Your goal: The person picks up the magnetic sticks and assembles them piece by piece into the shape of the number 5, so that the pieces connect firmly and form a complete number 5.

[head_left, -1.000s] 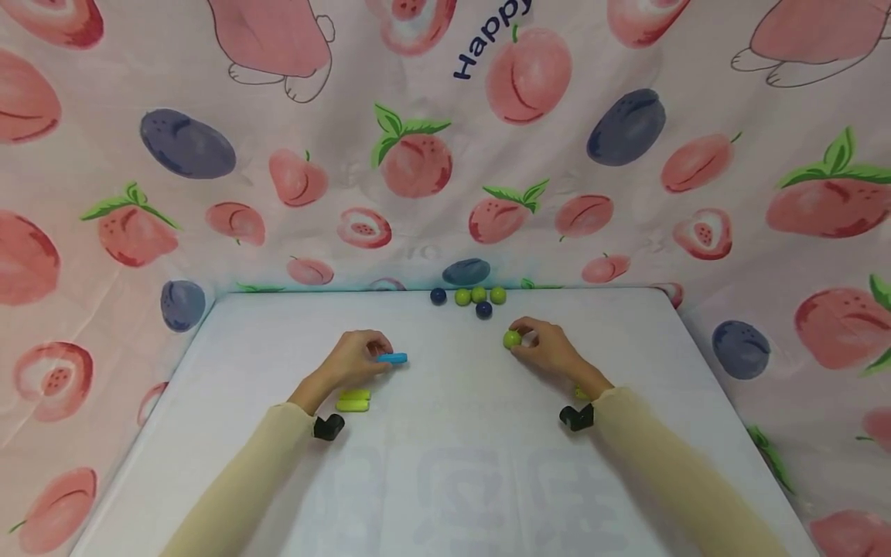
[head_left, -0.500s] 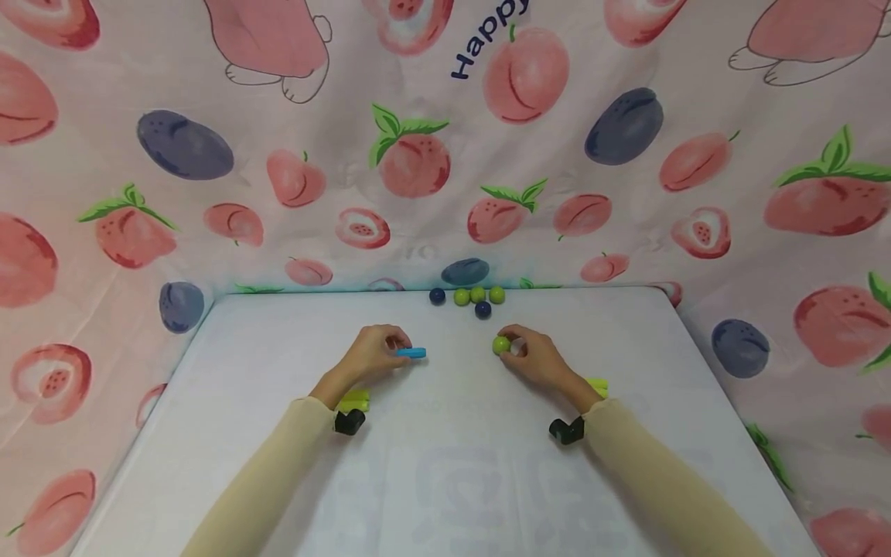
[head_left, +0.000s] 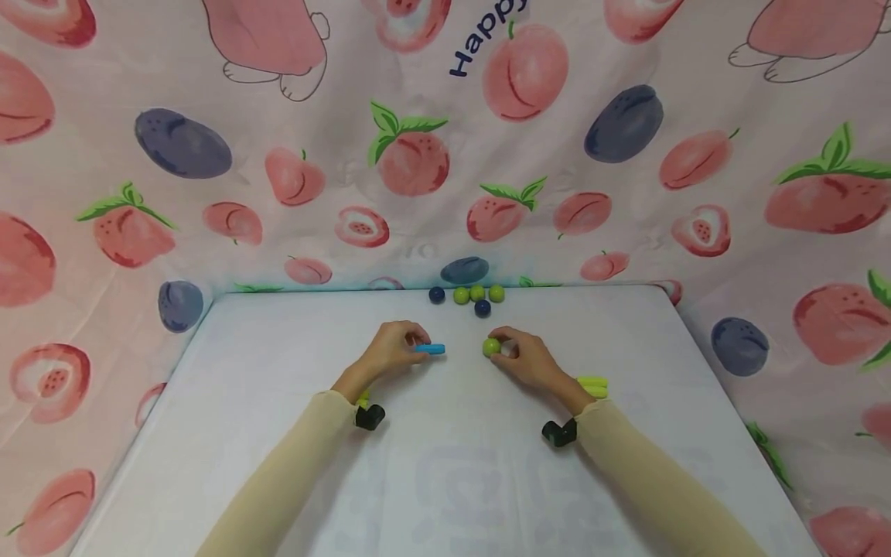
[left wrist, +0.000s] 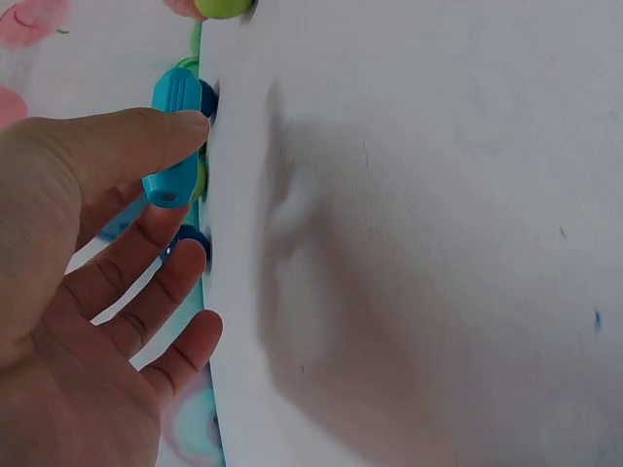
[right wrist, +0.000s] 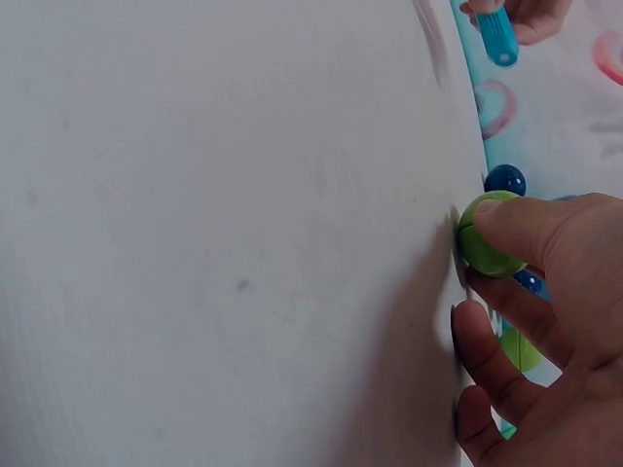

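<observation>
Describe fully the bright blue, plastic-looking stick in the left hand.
This short, bright blue, plastic-looking stick has lengthwise grooves toward one end and a small dark spot on the blunt other end. The left hand pinches it, the thumb covering part of it. It points sideways toward the right hand, seemingly raised off the white tabletop.

The word "Happy" [head_left: 489, 33] is printed in dark blue on the fruit-patterned cloth [head_left: 306, 128], upper centre of the head view; faint marks [head_left: 459, 491] on the worktop [head_left: 278, 340], lower centre, cannot be read.
</observation>
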A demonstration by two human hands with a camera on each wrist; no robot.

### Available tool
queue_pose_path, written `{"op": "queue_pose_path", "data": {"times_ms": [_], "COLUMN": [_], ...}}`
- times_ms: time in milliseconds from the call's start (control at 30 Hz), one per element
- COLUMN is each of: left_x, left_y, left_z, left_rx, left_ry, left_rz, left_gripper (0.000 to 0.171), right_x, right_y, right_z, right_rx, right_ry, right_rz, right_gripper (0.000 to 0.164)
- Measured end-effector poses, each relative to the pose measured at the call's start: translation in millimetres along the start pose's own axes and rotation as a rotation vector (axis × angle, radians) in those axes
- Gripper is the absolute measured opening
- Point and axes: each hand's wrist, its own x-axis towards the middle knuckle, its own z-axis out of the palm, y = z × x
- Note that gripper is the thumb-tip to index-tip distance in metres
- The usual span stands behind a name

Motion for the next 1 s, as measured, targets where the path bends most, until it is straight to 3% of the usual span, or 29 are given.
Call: {"op": "queue_pose_path", "data": {"times_ms": [400, 1000], "left_x": [14.1, 29.9], "left_y": [7.1, 15.3], "left_z": [18.3, 34.0], "left_rx": [0.011, 0.01], "left_ry": [-0.021, -0.048], "left_rz": [0.042, 0.019], "left_gripper": [0.014, 0.016], "right_x": [-1.2, -1.6], "right_y": [-2.6, -0.8], "right_z": [6.4, 9.0], "right_rx": [-0.008, -0.002], "right_ry": [0.019, 0.043], "right_rz": [0.01, 0.007], "right_gripper": [0.038, 0.037]}}
